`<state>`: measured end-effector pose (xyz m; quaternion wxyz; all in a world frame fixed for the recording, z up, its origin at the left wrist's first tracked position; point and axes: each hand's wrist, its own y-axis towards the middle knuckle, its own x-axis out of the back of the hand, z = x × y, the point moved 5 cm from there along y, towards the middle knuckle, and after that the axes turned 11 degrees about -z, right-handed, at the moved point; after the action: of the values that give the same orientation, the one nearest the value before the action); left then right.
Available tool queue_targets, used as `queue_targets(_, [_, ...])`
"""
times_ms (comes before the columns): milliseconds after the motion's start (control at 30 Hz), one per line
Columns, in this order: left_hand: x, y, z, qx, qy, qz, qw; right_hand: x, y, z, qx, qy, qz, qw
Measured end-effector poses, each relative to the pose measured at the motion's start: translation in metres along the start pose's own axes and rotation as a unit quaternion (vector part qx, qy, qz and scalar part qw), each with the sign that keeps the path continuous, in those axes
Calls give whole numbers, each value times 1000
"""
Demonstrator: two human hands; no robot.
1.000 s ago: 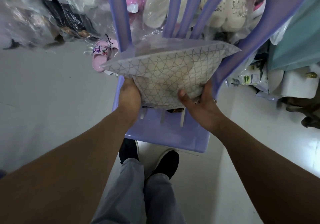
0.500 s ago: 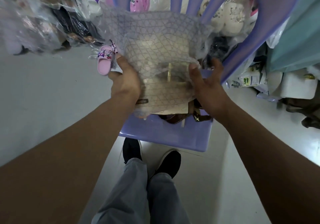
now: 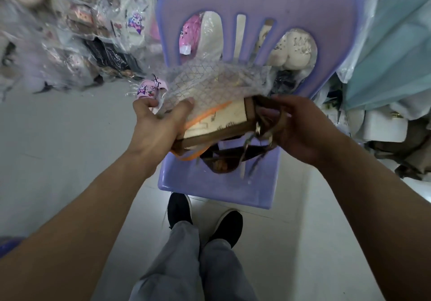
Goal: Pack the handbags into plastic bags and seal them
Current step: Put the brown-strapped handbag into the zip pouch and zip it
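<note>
A cream handbag [image 3: 218, 120] with brown trim and an orange strap was held tilted above the seat of a purple plastic chair [image 3: 205, 184], its far part tucked inside the mouth of a plastic bag [image 3: 210, 81] printed with a fine geometric line pattern. The near edge of the handbag was left uncovered. The plastic bag was bunched and lifted over the handbag's top, in front of the chair's slatted back.

The mouth of the plastic bag was gripped by the left hand [image 3: 158, 126] at the handbag's left end, the thumb spread out to the left and the fingers curled over the film. The handbag's right end was held by the right hand [image 3: 299, 128], whose fingers were curled round the brown trim and the loose straps hanging there.

Beneath the handbag, a darker brown item [image 3: 220, 163] was seen lying on the chair seat; what it was could not be told. A pink slipper [image 3: 149, 89] with cartoon charms was lying on the pale floor [image 3: 58, 149] just left of the chair. Plastic-wrapped goods [image 3: 81, 35] were piled behind it, and a teal cloth [image 3: 391, 56] was hung at the right. Black shoes [image 3: 179, 209] and grey trousers [image 3: 191, 265] were visible below the chair.
</note>
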<state>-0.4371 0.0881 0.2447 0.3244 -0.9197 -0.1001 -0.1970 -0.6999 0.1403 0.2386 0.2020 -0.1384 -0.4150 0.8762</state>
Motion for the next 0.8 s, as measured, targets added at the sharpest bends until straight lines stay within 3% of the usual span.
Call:
queue_targets(167, [-7,-13,-10,-101,39,46,993,-12,8,6,5,37,-23,999])
queue_targets(267, [-5,-1,-14,-159,111,-6,981,-15,14,2,-19,61,-57,996])
queue_targets(433, [-1,21,-17,-162,140,-45,976,-31,23,-4,-38,109,-101,988])
queue_targets(533, [6,42,-15,-144,127,-43,981,-36,34,-7,-26,21,-115,993])
queue_targets(667, [19,58,-18,-143,147,-80,976,-39,41,-1,80,-124,-138,979])
queue_targets(733, [16,51,-28,-177,191,-96,961,-40,45,-3,102,-160,-149,971])
queue_targets(800, [16,46,-40,-218,265,-160,926,-43,49,0,120,-202,-166,958])
